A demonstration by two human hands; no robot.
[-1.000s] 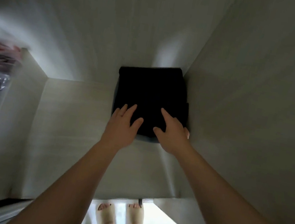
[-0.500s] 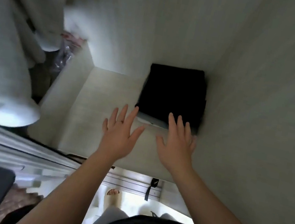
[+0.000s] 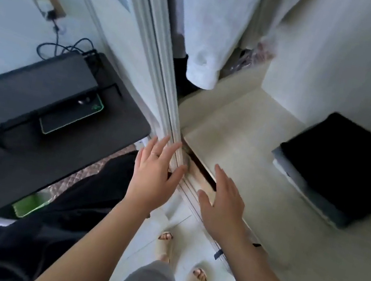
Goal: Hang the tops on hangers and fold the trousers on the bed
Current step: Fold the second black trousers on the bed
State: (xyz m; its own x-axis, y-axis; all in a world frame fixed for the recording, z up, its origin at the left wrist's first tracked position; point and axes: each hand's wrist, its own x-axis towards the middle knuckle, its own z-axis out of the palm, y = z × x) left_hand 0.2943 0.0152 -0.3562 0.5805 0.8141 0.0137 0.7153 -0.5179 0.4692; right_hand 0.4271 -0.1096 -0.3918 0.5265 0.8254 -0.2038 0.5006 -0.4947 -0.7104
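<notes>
The folded black trousers (image 3: 348, 164) lie on the wardrobe shelf (image 3: 243, 130), well to the right of both hands and touched by neither. They top a small stack of grey and pale folded pieces (image 3: 306, 194), which sits against the wardrobe's right wall. The left hand (image 3: 152, 179) is spread flat with straight fingers and grips nothing; a ring shows on one finger, and its fingertips are just beside the edge of the white sliding door (image 3: 154, 60). The right hand (image 3: 222, 204) is equally flat and empty, palm down over the shelf's front edge. Between the right hand and the stack the shelf is bare pale board. Further back in the wardrobe a white top (image 3: 204, 44) hangs down, its hem ending near the shelf's far left corner. Left of the door stands a dark worktop (image 3: 12, 172) carrying a black box-shaped device (image 3: 40, 87) on a mat with a green-lit rim (image 3: 71, 120). A black cloth (image 3: 61, 217) drapes down beside the worktop's near edge. Below the hands is pale floor (image 3: 189, 240) with the person's sandalled feet.
</notes>
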